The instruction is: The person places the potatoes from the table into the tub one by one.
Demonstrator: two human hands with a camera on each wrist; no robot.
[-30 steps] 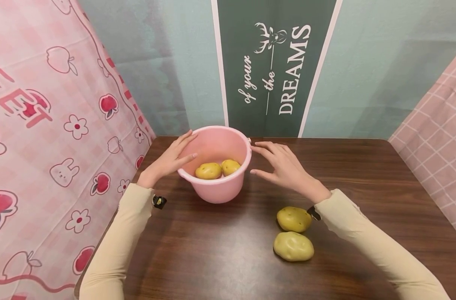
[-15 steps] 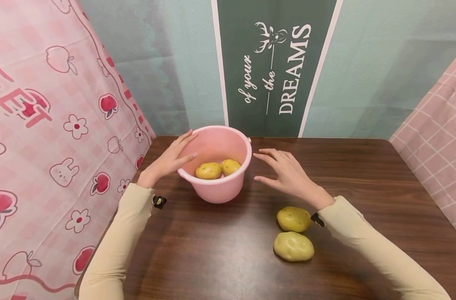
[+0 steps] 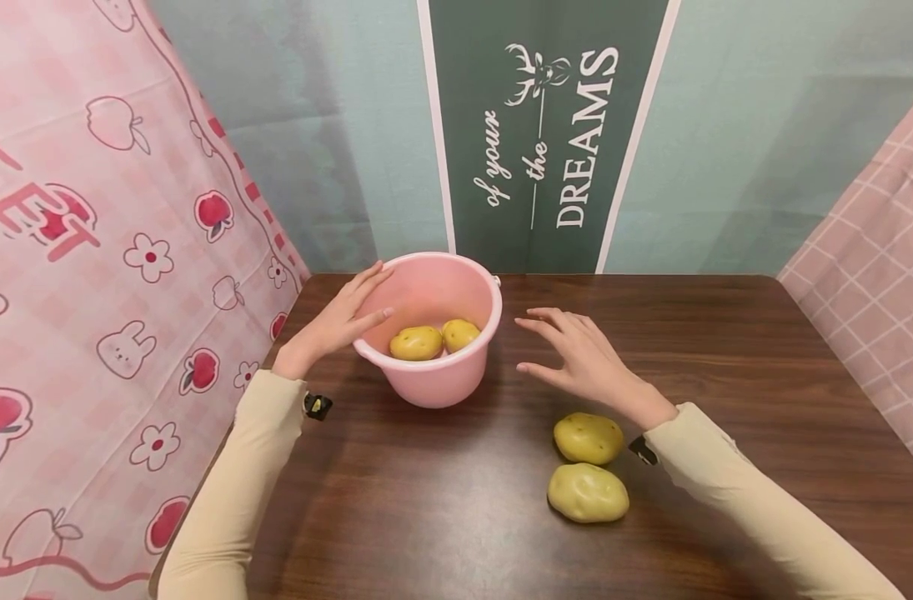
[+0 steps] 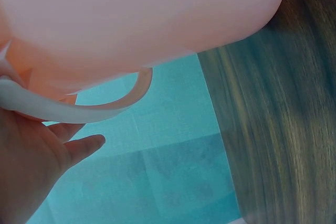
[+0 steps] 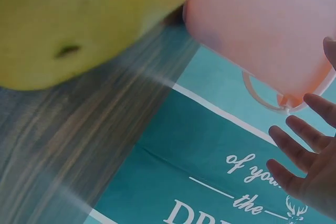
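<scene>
A pink bucket [image 3: 435, 385] stands upright at the back left, with two yellow potatoes in it, one [image 3: 416, 342] left of the other [image 3: 460, 335]. My left hand [image 3: 338, 320] lies over its left rim, fingers extended along the edge and thumb reaching over the opening. In the left wrist view, the bucket's curved handle [image 4: 79, 112] hangs beside that hand. My right hand [image 3: 579, 357] hovers to the right of the bucket, apart from it, fingers spread and holding nothing. Two more potatoes, one darker [image 3: 589, 438] and one paler [image 3: 588, 493], lie on the table below that hand.
The brown wooden table [image 3: 426, 533] ends at the back against a green-blue cloth [image 3: 726, 167] with lettering. A pink patterned cloth [image 3: 111, 275] stands along the left side, and a pink checked one [image 3: 876, 267] along the right.
My right hand has drawn away from the bucket's right rim, moving right and slightly toward me. My left hand, the bucket and the potatoes have kept their places.
</scene>
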